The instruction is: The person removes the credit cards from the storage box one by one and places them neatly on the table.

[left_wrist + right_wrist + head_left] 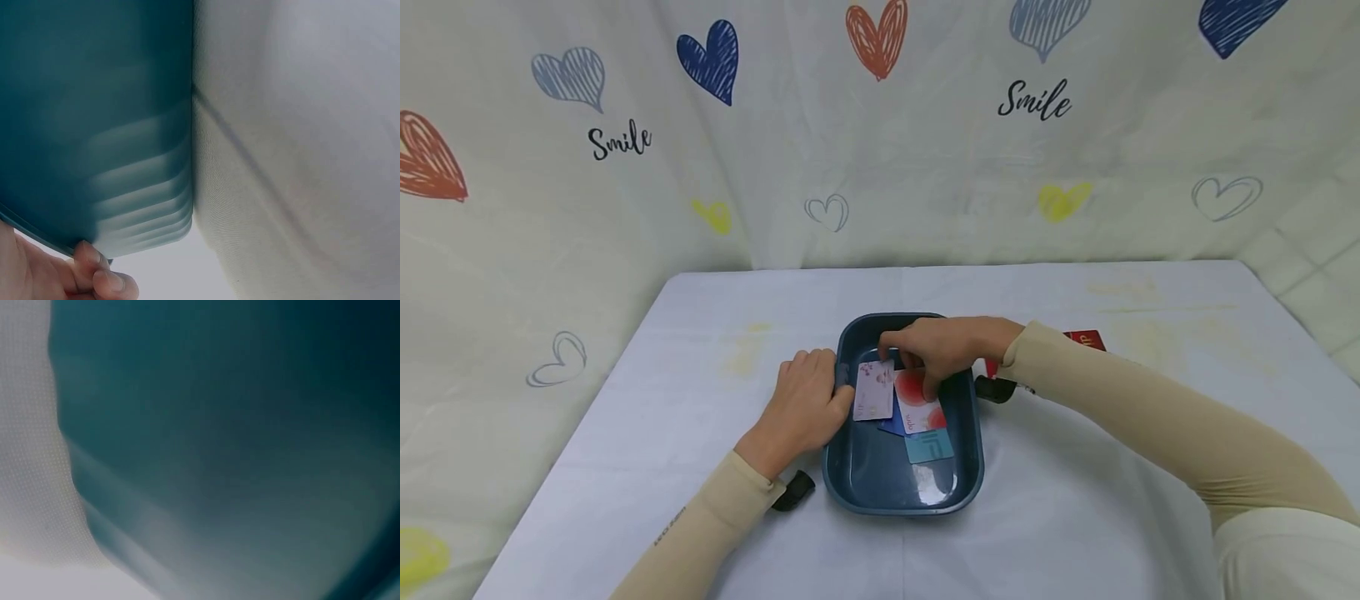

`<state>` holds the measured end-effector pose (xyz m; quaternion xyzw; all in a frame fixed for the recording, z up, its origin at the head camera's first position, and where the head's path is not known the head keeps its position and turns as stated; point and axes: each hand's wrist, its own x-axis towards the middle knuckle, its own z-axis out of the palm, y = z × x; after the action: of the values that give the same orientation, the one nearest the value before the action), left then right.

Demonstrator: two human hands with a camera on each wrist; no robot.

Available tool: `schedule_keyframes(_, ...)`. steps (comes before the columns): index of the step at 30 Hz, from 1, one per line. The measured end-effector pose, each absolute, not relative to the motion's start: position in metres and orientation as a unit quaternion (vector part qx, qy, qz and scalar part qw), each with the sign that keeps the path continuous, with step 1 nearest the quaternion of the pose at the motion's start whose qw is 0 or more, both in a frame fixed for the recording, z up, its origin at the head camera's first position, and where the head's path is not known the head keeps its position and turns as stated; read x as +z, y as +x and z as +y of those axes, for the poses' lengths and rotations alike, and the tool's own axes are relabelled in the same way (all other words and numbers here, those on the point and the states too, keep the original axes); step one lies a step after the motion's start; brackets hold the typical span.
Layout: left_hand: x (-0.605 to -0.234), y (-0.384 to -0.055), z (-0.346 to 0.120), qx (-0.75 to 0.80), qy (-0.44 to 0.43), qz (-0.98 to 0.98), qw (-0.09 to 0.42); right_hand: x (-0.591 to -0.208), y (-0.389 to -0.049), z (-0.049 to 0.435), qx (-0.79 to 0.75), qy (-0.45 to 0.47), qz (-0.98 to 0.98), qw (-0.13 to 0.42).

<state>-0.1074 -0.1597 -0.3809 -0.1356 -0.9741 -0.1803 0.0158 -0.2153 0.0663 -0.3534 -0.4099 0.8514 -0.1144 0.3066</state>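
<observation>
A dark blue-green tray (902, 492) stands on the table, its outer wall filling much of both wrist views. My left hand (805, 400) grips its left rim, thumb at the inner edge; curled fingertips (103, 275) show at the rim in the left wrist view. Over the far right part of the tray, my right hand (943, 346) holds a white card with red circles (917, 412) by its upper end. That card overlaps a light blue card (930, 447) and a darker blue card (891, 423). Left of it lies a pale pink card (873, 392).
Beyond the right forearm a red card (1086, 339) lies on the white-covered table (790, 308), partly hidden by the sleeve. Another bit of red shows beside the right wrist. A curtain (925, 167) with hearts hangs behind the table.
</observation>
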Motion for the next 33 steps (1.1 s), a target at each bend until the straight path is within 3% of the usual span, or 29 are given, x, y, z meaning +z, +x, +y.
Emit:
schedule_keyframes(18, -0.382, -0.108, -0.159, -0.182, -0.129, -0.975, 0.013, -0.352, -0.224, 0.080, -0.267, -0.421, 0.810, 0.308)
schedule_keyframes(33, -0.382, -0.108, -0.159, -0.186, -0.128, -0.974, 0.013, -0.355, -0.228, 0.083, -0.303, -0.426, 0.791, 0.316)
